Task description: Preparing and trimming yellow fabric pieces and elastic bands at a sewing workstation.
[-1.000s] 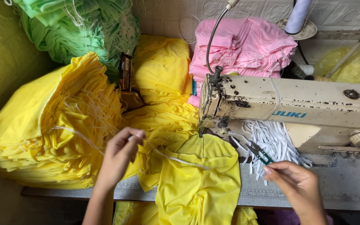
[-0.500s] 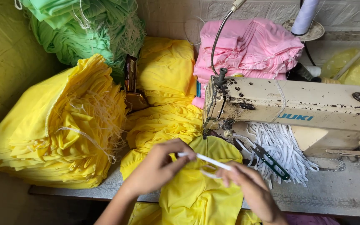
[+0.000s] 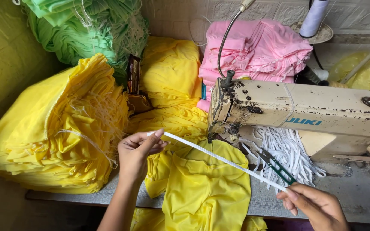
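Pale brick-patterned wall runs along the back of a crowded sewing station, and a grey tabletop (image 3: 347, 188) carries an old cream sewing machine (image 3: 300, 113) with chipped paint on the right. A white elastic strip (image 3: 223, 160) is stretched taut on a slant between the two hands, passing above a yellow garment piece (image 3: 206, 192) that lies under the machine's needle end and hangs over the near edge of the tabletop. The left hand (image 3: 138, 156) is raised on the left, thumb and forefinger pinched shut on the upper end of the strip, the other fingers loosely curled. The right hand (image 3: 317, 207) sits low at the bottom right edge of the view, its fingertips closed on the lower end of the strip. Just beyond the right hand, a pair of green-handled thread snips (image 3: 277, 167) lies on the tabletop, beside a loose heap of cut white elastic strips (image 3: 290, 152) under the machine arm. To the left rises a tall stack of folded yellow fabric (image 3: 52, 137) with loose white threads on its edges, and more yellow pieces (image 3: 170, 75) are piled behind the garment. A bundle of green fabric (image 3: 86, 30) sits at the top left, a pink pile (image 3: 258, 51) behind the machine, and a white thread cone (image 3: 313, 18) stands at the top right.
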